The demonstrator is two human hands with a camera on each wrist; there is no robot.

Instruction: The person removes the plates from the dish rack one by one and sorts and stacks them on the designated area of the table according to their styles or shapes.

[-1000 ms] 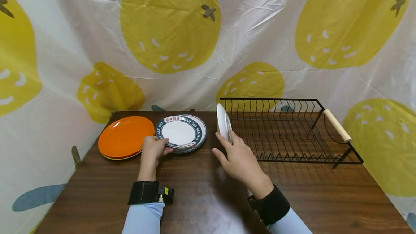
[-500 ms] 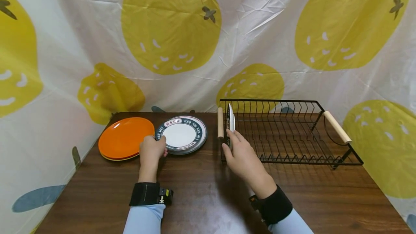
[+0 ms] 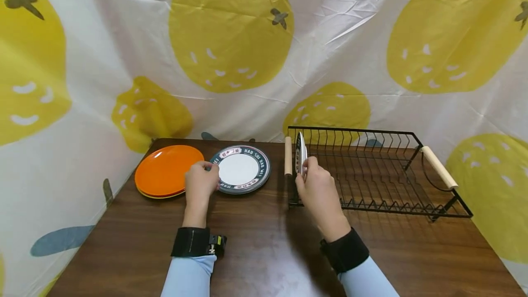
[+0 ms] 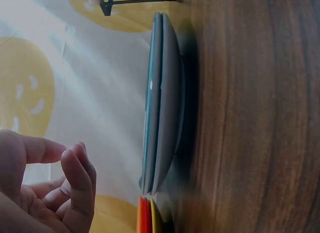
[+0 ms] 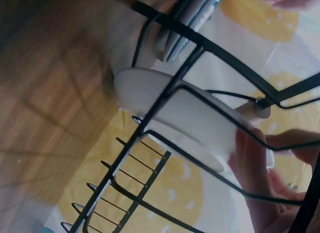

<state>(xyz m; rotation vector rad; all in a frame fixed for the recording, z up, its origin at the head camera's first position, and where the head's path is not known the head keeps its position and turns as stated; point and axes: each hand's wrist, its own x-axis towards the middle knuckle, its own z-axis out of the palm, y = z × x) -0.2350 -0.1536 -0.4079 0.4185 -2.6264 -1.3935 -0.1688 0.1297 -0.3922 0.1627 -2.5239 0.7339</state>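
My right hand [image 3: 321, 191] pinches the near edge of a white plate [image 3: 302, 152] with a dark patterned rim. That plate stands upright at the left end of the black wire dish rack [image 3: 379, 210]; in the right wrist view its pale face [image 5: 160, 93] shows between the rack wires. My left hand [image 3: 202, 180] hovers by the left edge of a stack of patterned plates [image 3: 239, 168], fingers loosely bent and holding nothing. The left wrist view shows this hand [image 4: 55, 183] apart from the stack [image 4: 160, 103].
Orange plates [image 3: 167, 171] are stacked at the left, over a yellow one. Wooden handles sit at the rack's left [image 3: 288, 156] and right [image 3: 439, 167] ends. A fruit-print cloth [image 3: 231, 26] hangs behind the brown table [image 3: 255, 246].
My right hand has brought the plate rightward from beside the rack into its left end, turning it upright. My left hand has come off the patterned stack, whose top plates now line up more evenly.
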